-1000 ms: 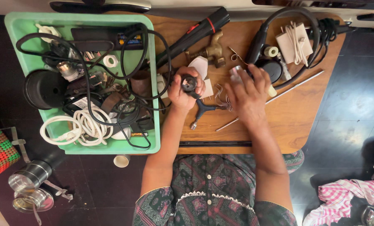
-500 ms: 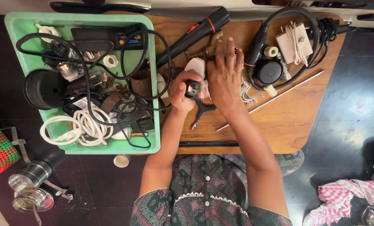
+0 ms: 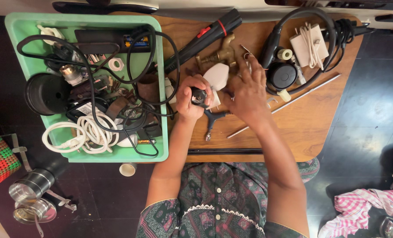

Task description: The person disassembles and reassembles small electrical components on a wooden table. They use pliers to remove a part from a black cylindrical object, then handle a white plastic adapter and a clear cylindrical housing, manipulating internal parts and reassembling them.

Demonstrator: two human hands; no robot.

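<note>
Since the earlier frame the right hand (image 3: 248, 90) has slid rightward, fingers spread flat over small parts beside the white plastic piece (image 3: 217, 76), while the left hand (image 3: 192, 98) grips a small black round part (image 3: 199, 95) above the wooden table (image 3: 311, 128); keeping that grip steady looks wise.

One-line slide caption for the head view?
Left hand grips a small black part; right hand rests on the cluttered wooden table.

Dark green patterned dress (image 3: 214, 207), white scalloped sleeve trim, bare forearms
</note>
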